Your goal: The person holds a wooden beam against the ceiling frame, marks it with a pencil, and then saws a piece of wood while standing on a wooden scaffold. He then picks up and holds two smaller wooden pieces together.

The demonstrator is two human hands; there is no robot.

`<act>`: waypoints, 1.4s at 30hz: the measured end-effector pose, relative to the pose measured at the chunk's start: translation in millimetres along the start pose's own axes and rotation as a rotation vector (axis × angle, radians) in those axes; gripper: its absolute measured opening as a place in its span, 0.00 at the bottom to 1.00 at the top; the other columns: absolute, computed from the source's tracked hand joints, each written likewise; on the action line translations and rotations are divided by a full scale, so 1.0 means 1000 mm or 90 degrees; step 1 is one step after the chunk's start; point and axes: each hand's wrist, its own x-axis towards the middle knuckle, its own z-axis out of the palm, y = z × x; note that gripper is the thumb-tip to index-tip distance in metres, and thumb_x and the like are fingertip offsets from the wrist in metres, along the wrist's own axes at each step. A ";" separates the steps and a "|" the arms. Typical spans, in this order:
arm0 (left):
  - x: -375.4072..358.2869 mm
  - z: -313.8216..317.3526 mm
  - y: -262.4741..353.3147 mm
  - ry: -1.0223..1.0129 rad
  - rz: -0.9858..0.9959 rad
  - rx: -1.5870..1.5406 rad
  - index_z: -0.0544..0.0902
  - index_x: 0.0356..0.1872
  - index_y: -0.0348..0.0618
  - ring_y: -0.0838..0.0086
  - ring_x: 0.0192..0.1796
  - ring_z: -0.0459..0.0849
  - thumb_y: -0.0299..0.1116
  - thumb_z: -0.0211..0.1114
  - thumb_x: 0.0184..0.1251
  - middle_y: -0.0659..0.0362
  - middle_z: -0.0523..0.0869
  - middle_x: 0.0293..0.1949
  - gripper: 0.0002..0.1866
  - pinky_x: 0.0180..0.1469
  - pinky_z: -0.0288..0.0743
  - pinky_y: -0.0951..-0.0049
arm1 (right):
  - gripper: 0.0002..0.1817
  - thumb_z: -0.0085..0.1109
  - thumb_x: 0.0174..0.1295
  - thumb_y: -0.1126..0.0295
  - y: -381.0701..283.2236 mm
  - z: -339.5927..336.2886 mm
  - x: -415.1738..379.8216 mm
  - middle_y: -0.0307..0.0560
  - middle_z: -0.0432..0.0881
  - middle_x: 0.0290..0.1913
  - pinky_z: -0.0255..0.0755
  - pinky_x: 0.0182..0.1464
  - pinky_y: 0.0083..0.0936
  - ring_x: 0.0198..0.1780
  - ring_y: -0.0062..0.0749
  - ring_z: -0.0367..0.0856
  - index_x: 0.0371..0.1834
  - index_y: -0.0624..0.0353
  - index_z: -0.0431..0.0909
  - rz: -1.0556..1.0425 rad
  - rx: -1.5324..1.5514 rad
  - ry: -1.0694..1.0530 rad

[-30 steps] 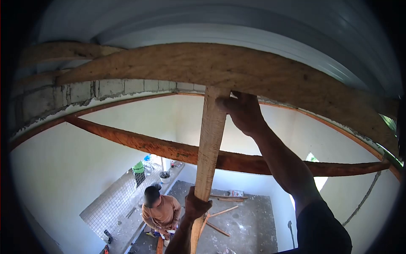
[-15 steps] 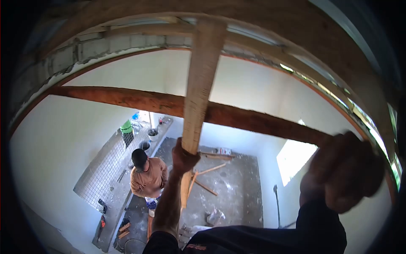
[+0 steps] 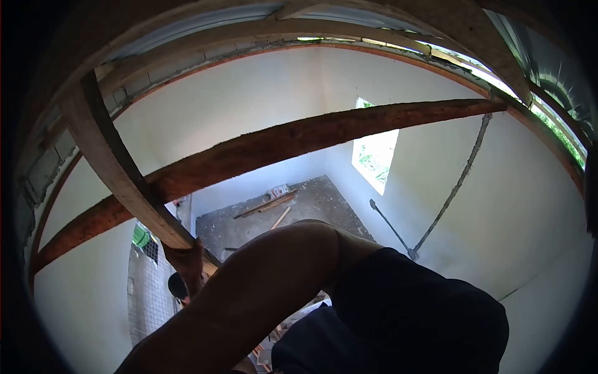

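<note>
My left hand is closed around the lower part of an upright wooden board, which rises to the roof timbers at the upper left. The board crosses a long reddish-brown beam that spans the room. My right arm lies bent across the lower middle of the view, its forearm running down to the lower left. The right hand is outside the picture. Behind my arm, the board's lower end is hidden.
Far below is a grey concrete floor with wood strips and a white can. A co-worker's dark head shows partly by the wire mesh. A window opening is in the wall. Roof timbers arch close overhead.
My view has swung right, so the board and left hand now appear further left. The right hand, raised at the right before, has come down across my body and left the view.
</note>
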 end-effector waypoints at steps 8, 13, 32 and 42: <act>0.007 0.003 0.051 0.025 0.007 0.033 0.67 0.59 0.34 0.69 0.44 0.77 0.28 0.76 0.40 0.54 0.78 0.43 0.40 0.48 0.75 0.67 | 0.14 0.58 0.65 0.70 -0.024 0.032 -0.229 0.47 0.84 0.39 0.76 0.48 0.28 0.43 0.32 0.82 0.53 0.59 0.81 0.761 0.414 0.034; 0.010 0.002 0.065 -0.003 0.015 0.062 0.70 0.54 0.36 0.70 0.44 0.78 0.27 0.75 0.39 0.55 0.79 0.41 0.36 0.49 0.75 0.68 | 0.13 0.55 0.67 0.70 0.007 0.058 -0.326 0.37 0.79 0.28 0.69 0.25 0.16 0.23 0.15 0.72 0.50 0.63 0.82 1.145 0.226 0.501; 0.012 0.007 0.082 -0.009 0.005 0.039 0.70 0.52 0.37 0.70 0.41 0.77 0.25 0.74 0.38 0.56 0.79 0.39 0.34 0.46 0.76 0.67 | 0.22 0.61 0.62 0.75 0.100 0.078 -0.321 0.46 0.78 0.58 0.68 0.63 0.29 0.59 0.31 0.75 0.61 0.63 0.72 0.847 0.392 0.481; 0.009 0.007 0.078 0.019 0.004 0.046 0.70 0.51 0.36 0.67 0.42 0.79 0.27 0.75 0.38 0.54 0.80 0.39 0.34 0.47 0.76 0.66 | 0.20 0.61 0.62 0.75 0.094 0.070 -0.314 0.46 0.79 0.55 0.70 0.61 0.29 0.57 0.31 0.76 0.59 0.63 0.74 0.873 0.315 0.437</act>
